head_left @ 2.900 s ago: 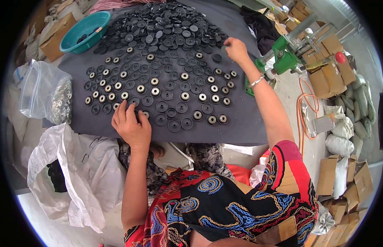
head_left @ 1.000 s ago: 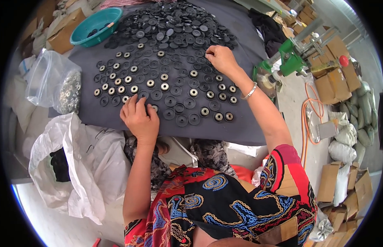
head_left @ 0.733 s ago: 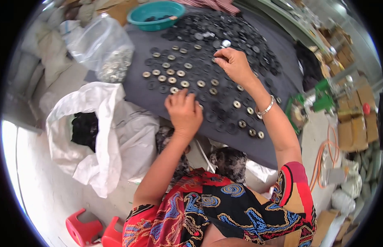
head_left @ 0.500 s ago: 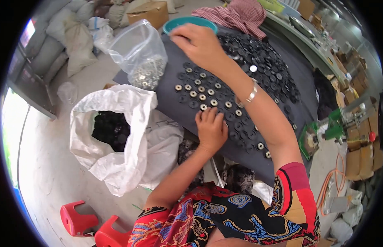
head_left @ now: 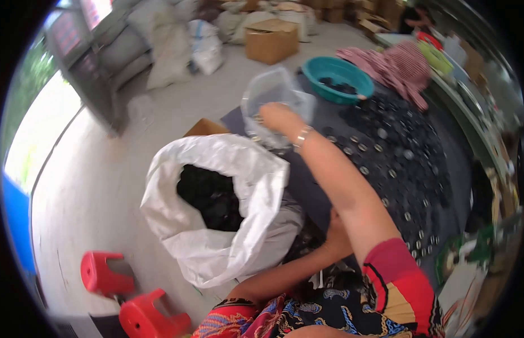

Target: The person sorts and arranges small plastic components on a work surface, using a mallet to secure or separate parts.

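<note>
My right hand [head_left: 280, 119], a bracelet on its wrist, reaches into the clear plastic bag [head_left: 304, 101] that stands at the table's far left edge. Its fingers are down among small shiny metal pieces, so their grip is hidden. Close to the near table edge is my left hand [head_left: 338, 236], partly covered by my right forearm; its fingers do not show clearly. Black round button-like discs [head_left: 408, 217], several with metal rings on them, lie spread over the dark table cover [head_left: 307, 177]. A larger heap of black discs [head_left: 408, 129] lies farther back.
A white woven sack [head_left: 160, 186] holding black pieces stands left of the table. Behind the plastic bag is a teal basin [head_left: 329, 67], with a checked cloth [head_left: 405, 62] beside it. Red stools [head_left: 104, 273] stand lower left. A green tool [head_left: 464, 253] is at right.
My right hand has gone from beside the basin down into the plastic bag. My left hand has left the discs for the near table edge. The view has swung left.
</note>
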`<state>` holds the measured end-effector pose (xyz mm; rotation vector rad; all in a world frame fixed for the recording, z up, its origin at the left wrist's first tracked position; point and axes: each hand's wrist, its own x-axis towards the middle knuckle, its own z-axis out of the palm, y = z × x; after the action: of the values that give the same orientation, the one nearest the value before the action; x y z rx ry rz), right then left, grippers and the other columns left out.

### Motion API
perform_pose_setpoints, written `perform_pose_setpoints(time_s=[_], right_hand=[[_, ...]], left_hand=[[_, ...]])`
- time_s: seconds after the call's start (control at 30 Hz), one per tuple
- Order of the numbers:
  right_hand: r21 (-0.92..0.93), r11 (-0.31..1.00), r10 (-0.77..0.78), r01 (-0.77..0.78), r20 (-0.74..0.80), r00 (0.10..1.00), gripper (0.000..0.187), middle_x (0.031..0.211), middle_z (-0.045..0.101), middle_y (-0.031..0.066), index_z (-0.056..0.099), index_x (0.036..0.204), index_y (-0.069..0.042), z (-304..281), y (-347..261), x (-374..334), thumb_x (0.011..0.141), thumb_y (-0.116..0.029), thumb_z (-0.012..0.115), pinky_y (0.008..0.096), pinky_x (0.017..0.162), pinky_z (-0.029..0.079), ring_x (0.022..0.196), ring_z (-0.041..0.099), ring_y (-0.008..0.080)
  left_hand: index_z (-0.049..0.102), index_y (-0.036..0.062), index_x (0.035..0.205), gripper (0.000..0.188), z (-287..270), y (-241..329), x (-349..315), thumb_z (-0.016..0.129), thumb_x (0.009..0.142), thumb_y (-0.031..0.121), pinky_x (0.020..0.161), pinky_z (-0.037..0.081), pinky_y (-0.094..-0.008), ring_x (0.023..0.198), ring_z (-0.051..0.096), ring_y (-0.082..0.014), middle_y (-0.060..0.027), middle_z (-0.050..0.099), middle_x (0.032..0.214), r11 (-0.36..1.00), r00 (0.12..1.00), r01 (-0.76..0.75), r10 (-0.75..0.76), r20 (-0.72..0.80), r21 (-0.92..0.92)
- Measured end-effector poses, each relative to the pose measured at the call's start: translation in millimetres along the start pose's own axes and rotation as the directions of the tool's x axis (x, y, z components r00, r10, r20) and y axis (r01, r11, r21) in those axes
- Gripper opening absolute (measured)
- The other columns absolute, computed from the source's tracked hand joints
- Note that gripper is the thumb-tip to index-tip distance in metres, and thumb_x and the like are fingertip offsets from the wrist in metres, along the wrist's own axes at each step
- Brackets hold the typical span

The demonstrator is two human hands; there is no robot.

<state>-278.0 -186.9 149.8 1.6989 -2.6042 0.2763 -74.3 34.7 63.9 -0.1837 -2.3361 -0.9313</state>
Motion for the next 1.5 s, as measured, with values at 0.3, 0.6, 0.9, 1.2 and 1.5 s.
perform_pose_setpoints(time_s=[0.3,0.6,0.9,1.2,1.5], right_hand=[[-0.150,0.969,0.192,-0.197,-0.044,0.980,0.019,0.099,0.069,0.0225,0.072,0.091,0.000,16.2,-19.0,2.5,0.085,-0.009,0.057,0.0446,0.081,0.055,0.094,0.068,0.0361],[0.216,0.928,-0.168,0.304,-0.487,0.857,0.027,0.081,0.063,0.0224,0.062,0.081,0.002,-34.9,-12.2,-56.7,0.075,-0.024,0.062,0.0469,0.071,0.048,0.078,0.060,0.0398],[0.200,0.832,0.550,-0.517,-0.418,0.723,0.027,0.078,0.069,0.0128,0.069,0.089,-0.001,-155.1,130.2,-437.0,0.074,-0.024,0.071,0.0338,0.067,0.052,0.071,0.066,0.0238],[0.457,0.530,0.835,-0.714,-0.135,0.533,0.023,0.080,0.070,0.0111,0.069,0.092,0.002,-70.4,148.2,-542.8,0.072,-0.008,0.076,0.0308,0.069,0.052,0.072,0.065,0.0180],[0.360,0.582,0.807,-0.729,-0.145,0.573,0.023,0.082,0.070,0.0147,0.069,0.089,0.002,-62.7,164.0,-527.8,0.070,-0.009,0.077,0.0341,0.070,0.052,0.075,0.067,0.0241]], left_hand=[[0.057,0.0065,0.122,0.043,-5.7,1.1,-6.0,0.053,0.082,0.021,0.108,0.026,-0.0528,0.126,0.044,-0.0348,-0.0146,0.054,0.128,0.987,0.982,-0.051,0.022,-0.186,-0.155],[0.061,0.0050,0.096,0.030,-11.3,-9.7,7.5,0.062,0.066,0.010,0.085,0.038,-0.0520,0.097,0.055,-0.0345,-0.0165,0.059,0.108,0.999,0.989,-0.042,0.040,-0.145,-0.010],[0.064,0.0053,0.099,0.026,9.5,3.5,9.8,0.065,0.073,0.010,0.097,0.037,-0.0489,0.110,0.055,-0.0340,-0.0132,0.061,0.113,0.988,0.985,-0.119,0.130,-0.115,0.093],[0.065,0.0056,0.098,0.025,7.8,-4.6,2.2,0.065,0.074,0.008,0.098,0.037,-0.0473,0.110,0.056,-0.0326,-0.0119,0.062,0.113,0.980,0.985,-0.098,0.120,-0.127,0.173],[0.065,0.0047,0.098,0.024,9.1,-4.5,5.0,0.064,0.074,0.009,0.098,0.037,-0.0497,0.110,0.056,-0.0332,-0.0134,0.062,0.113,0.978,0.988,-0.093,0.114,-0.106,0.186]])
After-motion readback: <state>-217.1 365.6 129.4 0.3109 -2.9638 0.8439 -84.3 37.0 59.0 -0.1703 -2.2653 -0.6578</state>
